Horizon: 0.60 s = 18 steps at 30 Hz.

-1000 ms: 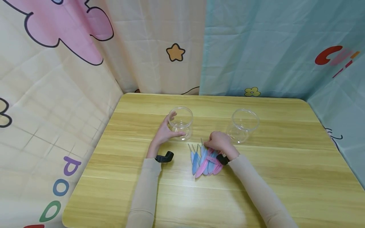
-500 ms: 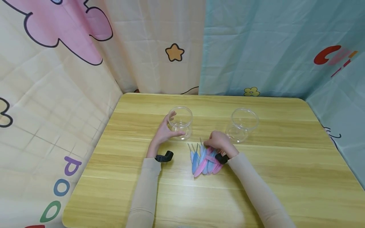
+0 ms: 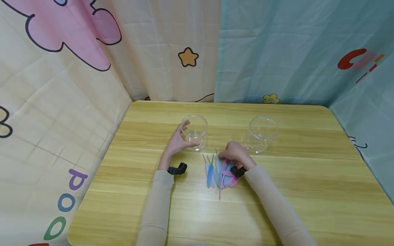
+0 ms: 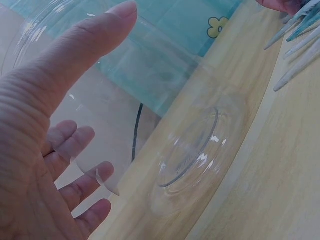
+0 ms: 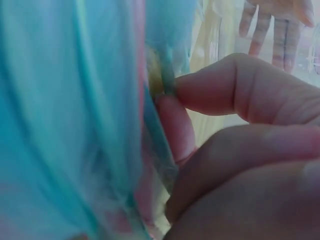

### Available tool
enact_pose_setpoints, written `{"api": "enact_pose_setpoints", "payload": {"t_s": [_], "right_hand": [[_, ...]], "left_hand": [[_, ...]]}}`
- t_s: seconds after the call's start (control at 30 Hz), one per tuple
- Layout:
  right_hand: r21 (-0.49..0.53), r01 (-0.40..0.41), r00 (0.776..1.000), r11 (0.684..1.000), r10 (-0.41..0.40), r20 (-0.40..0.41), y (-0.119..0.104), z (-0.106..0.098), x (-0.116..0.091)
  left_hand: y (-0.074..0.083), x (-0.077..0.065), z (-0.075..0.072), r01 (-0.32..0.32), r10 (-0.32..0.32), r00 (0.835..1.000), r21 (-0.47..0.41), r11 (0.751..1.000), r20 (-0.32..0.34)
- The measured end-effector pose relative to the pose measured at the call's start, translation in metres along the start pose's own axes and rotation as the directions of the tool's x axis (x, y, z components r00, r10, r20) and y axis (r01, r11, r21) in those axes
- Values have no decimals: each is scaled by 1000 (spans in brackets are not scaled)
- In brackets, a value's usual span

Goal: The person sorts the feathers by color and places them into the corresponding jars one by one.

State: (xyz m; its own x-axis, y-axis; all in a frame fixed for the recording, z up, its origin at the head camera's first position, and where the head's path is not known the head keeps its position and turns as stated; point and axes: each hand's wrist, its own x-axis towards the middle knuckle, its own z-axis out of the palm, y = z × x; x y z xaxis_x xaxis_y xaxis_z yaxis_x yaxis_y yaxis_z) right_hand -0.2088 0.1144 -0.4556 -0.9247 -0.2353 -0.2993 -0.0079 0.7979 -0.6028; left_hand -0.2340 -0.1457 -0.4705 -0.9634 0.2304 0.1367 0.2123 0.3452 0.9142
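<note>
Fingers (image 5: 215,87) of your right hand (image 3: 236,152): pinched on a feather stem at the far end of the bunch; which feather, cannot be told. Fingers of your left hand (image 3: 178,141): spread round the clear jar (image 3: 201,139), thumb on the near side, the others showing through the wall.

Feathers (image 3: 218,171), blue, pale blue and pink: one loose bunch, flat, between and nearer you than the two jars, partly under your right hand. Long axes mostly near to far; bare quills, where visible, point to the far edge, vanes towards you. One pink feather (image 3: 220,186) with its narrow end jutting towards you past the rest.

Changes against half a second ago: the pink piece that slanted to the near left now runs almost straight near to far; blue vanes beside it more exposed. Both hands and both jars in much the same places.

Second clear jar (image 3: 261,136): upright, beyond and right of your right hand.

Worktop (image 3: 323,177): pale yellow, wood-grained, far corners rounded. Surround: cream curtain (image 3: 169,30) with orange star (image 3: 188,57); blue-green curtain (image 3: 277,48) with yellow flower (image 3: 271,99).
</note>
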Motion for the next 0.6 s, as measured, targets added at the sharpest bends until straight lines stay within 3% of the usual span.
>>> {"api": "enact_pose_setpoints", "payload": {"t_s": [0.33, 0.6], "right_hand": [[14, 6, 999, 1000, -5, -45, 2, 6, -3], [155, 21, 999, 988, -28, 43, 6, -3, -8]], "left_hand": [[-3, -1, 1, 16, -16, 1000, 13, 1000, -5], [-1, -1, 1, 5, -5, 1000, 11, 1000, -5]]}}
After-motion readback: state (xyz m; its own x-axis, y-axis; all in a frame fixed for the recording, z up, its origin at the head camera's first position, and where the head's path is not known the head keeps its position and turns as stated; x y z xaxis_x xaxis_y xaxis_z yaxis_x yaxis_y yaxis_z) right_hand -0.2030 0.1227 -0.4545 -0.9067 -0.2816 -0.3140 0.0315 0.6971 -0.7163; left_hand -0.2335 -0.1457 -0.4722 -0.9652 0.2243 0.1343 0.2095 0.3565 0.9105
